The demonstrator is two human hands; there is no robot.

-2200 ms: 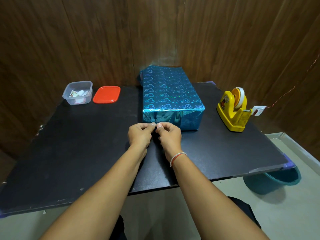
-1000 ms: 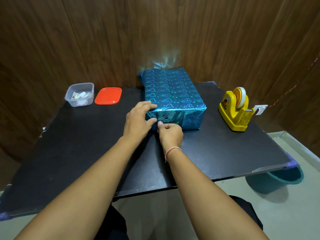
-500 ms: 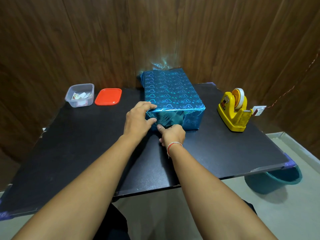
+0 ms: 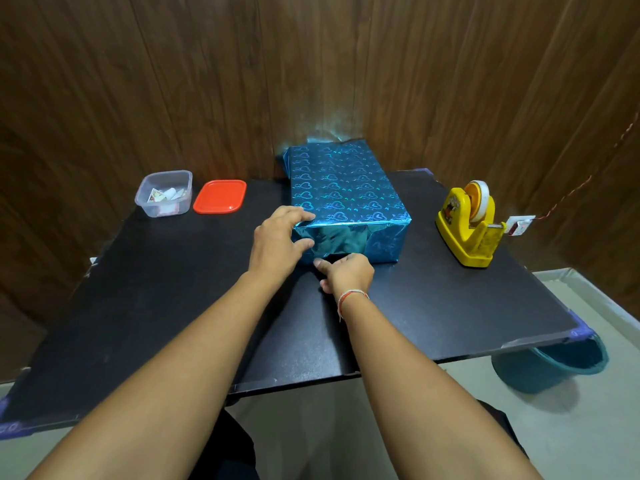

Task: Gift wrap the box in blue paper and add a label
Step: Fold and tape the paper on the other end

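Box: blue heart-print wrapped box (image 4: 346,188) sits on the black table (image 4: 450,306), middle-back, far end close to the wood wall; long axis runs away from the person.
Near end: paper flap (image 4: 332,240) folded down over the near face, plain shiny side out, creased.
Left hand: left hand (image 4: 277,242) at the box's near-left corner, fingers over the top edge, thumb on the near face; grips the corner, fingers spread and bent around it.
Right hand: right hand (image 4: 348,273) low at the bottom edge of the near face, fingers curled, fingertips at the flap's lower edge; whether it pinches the paper or only presses it, cannot tell. Thread band on wrist.
Tape: yellow tape dispenser (image 4: 467,225) right of the box, well apart, roll mounted.
Tub: clear plastic tub (image 4: 164,194) with small paper pieces inside, back-left of table.
Lid: red lid (image 4: 220,196) flat just beside the tub, between tub and box.
Floor: teal bucket (image 4: 550,368) under the table's right corner.
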